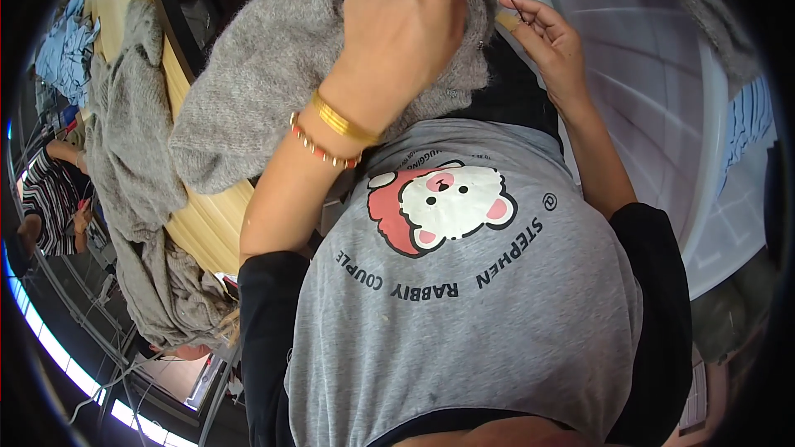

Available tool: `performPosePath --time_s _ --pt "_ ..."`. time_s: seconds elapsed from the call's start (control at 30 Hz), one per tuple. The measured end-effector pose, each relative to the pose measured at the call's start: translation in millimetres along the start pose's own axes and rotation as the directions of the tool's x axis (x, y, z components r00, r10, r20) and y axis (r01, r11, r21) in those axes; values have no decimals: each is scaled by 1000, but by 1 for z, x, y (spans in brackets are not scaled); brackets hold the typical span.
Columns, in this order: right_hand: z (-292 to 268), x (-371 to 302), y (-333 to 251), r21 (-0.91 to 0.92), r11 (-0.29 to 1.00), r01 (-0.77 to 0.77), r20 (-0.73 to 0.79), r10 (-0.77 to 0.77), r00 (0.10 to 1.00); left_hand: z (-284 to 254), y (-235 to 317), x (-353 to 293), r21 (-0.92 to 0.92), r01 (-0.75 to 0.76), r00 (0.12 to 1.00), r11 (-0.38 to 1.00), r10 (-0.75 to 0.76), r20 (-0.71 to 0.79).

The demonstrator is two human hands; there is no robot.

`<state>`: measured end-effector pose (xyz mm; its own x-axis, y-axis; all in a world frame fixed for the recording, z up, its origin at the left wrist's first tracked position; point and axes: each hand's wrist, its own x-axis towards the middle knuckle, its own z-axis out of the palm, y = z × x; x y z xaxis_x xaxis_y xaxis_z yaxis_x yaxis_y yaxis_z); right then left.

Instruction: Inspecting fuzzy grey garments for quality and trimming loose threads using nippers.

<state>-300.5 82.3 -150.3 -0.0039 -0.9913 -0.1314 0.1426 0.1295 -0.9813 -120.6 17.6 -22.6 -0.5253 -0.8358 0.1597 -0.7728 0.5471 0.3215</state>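
A fuzzy grey knit garment lies bunched across my lap and over the table edge. Above it is my left hand, a gold bracelet and a beaded one on its wrist. Its fingers curl closed near the top edge, slightly blurred, and whatever they hold is hidden. To the right, my right hand pinches a thin dark needle between thumb and fingers, beside the garment's edge. Something yellowish, like tape, covers the thumb tip.
More grey knit pieces hang over the pale wooden table at left, with blue striped cloth farther back. A large whitish plastic tub stands at right. Another person in a striped top is at far left, near cables.
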Motion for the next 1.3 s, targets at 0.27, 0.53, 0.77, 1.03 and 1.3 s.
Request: performPosePath --time_s 0.27,0.53,0.77,1.03,1.3 --pt "-3 -2 2 -7 999 -47 18 47 999 26 -19 18 60 -128 981 990 117 157" --pt "-4 -2 13 -35 998 -46 31 47 998 38 -42 2 -227 -267 964 936 261 -58" --pt "-5 3 15 -49 999 -23 42 25 999 32 -33 8 -69 -96 973 993 109 204" --pt "-9 10 0 -247 957 154 109 -131 985 33 -34 -5 -346 -108 994 932 111 -13" --pt "-14 13 -50 -368 886 284 249 -200 948 10 -18 -9 -611 206 978 764 -147 146"
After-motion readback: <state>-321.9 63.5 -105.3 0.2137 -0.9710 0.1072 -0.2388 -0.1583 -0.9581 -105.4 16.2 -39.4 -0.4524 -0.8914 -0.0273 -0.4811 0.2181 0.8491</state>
